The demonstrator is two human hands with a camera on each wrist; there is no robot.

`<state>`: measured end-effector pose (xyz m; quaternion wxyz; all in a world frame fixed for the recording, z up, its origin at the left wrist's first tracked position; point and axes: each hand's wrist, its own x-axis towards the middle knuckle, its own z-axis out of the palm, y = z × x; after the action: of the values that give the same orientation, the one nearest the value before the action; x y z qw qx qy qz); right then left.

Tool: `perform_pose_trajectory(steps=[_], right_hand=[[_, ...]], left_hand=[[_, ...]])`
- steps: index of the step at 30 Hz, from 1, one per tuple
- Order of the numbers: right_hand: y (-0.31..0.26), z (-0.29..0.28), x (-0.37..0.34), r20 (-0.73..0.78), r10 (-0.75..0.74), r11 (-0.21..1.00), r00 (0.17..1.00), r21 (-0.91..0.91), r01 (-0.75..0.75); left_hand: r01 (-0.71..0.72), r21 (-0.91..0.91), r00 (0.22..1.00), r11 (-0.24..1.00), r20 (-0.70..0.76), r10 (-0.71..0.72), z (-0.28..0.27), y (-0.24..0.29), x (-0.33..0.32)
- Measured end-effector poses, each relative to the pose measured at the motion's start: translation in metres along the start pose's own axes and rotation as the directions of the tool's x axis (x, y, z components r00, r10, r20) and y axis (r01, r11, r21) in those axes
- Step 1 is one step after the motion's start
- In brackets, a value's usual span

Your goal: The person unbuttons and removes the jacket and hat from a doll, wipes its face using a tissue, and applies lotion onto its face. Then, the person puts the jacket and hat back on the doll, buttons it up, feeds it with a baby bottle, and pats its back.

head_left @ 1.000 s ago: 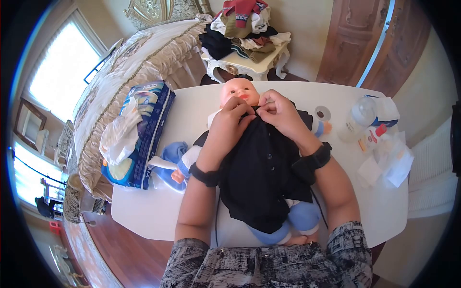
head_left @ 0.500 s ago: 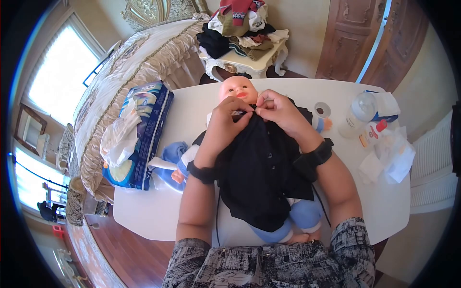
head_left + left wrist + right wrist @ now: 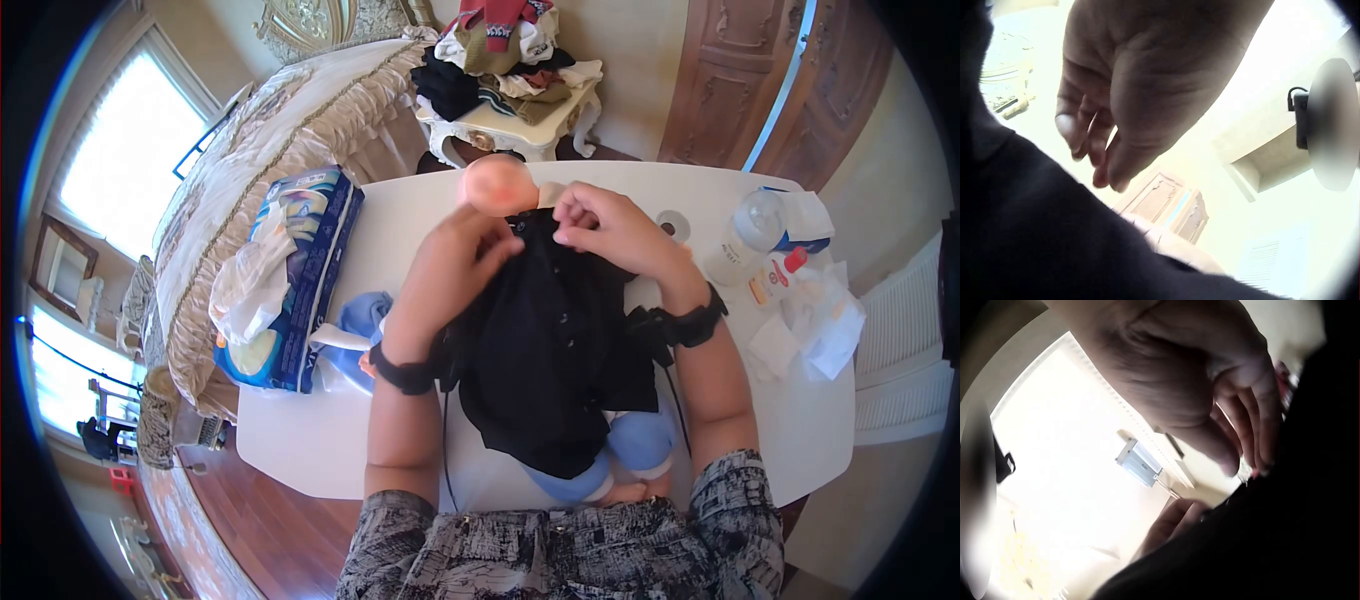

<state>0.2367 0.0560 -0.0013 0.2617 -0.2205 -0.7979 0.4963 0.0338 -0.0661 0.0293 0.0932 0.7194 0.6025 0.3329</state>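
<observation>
A doll (image 3: 500, 187) in light blue trousers (image 3: 640, 443) lies on its back on the white table (image 3: 300, 440). Over its front is a black buttoned shirt (image 3: 540, 370), its collar just below the doll's chin. My left hand (image 3: 452, 268) is at the collar's left side, fingers loosely bent; in the left wrist view they hang above the dark cloth with nothing between them. Off the collar's right side is my right hand (image 3: 615, 235). The right wrist view shows its thumb apart from the fingers, fingertips right at the shirt's edge.
On the left lies a blue diaper pack (image 3: 320, 270) with white wipes or cloth on it. A clear bottle (image 3: 745, 240), a red-capped bottle (image 3: 780, 275) and white tissues (image 3: 830, 330) are on the right. Behind, folded clothes (image 3: 500, 75) are piled on a small stand.
Both hands have come away from the collar where their fingertips met. The right hand moved right and the left a little left and down, leaving a gap between them.
</observation>
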Motion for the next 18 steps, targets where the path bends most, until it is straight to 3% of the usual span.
perform_pose_trajectory(steps=[2, 4, 5, 6, 8, 11, 14, 17, 18], right_hand=[[-0.013, -0.014, -0.013, 0.098, -0.009, 0.965, 0.995, -0.26, 0.034], [-0.036, -0.018, -0.029, 0.25, 0.04, 0.943, 0.967, -0.331, 0.047], [-0.048, -0.017, -0.037, 0.325, 0.071, 0.929, 0.943, -0.365, 0.056], [-0.059, -0.012, -0.044, 0.362, 0.13, 0.921, 0.923, -0.39, 0.023], [-0.055, 0.003, -0.052, 0.396, -0.017, 0.863, 0.918, -0.459, 0.213], [-0.045, 0.014, -0.054, 0.36, -0.083, 0.783, 0.929, -0.554, 0.284], [-0.059, 0.003, -0.055, 0.365, -0.101, 0.777, 0.925, -0.552, 0.303], [-0.063, -0.007, -0.064, 0.368, -0.147, 0.782, 0.918, -0.525, 0.336], [-0.062, -0.007, -0.068, 0.367, -0.169, 0.783, 0.915, -0.513, 0.351]], left_hand=[[-0.025, -0.09, 0.979, 0.996, 0.202, 0.043, -0.009, 0.012, -0.009], [-0.09, -0.177, 0.927, 0.98, 0.345, 0.148, -0.012, 0.017, -0.018], [-0.144, -0.137, 0.903, 0.98, 0.386, 0.187, -0.009, 0.015, -0.02], [-0.176, -0.106, 0.893, 0.979, 0.402, 0.204, -0.005, 0.013, -0.02], [-0.237, -0.041, 0.87, 0.971, 0.435, 0.231, 0.0, 0.01, -0.021], [-0.226, -0.058, 0.832, 0.972, 0.508, 0.224, -0.004, 0.01, -0.018], [-0.013, -0.304, 0.865, 0.953, 0.474, 0.163, -0.025, 0.011, -0.018], [-0.279, -0.41, 0.826, 0.869, 0.36, 0.435, -0.032, -0.003, -0.018], [-0.189, -0.393, 0.83, 0.9, 0.426, 0.36, -0.031, -0.002, -0.018]])
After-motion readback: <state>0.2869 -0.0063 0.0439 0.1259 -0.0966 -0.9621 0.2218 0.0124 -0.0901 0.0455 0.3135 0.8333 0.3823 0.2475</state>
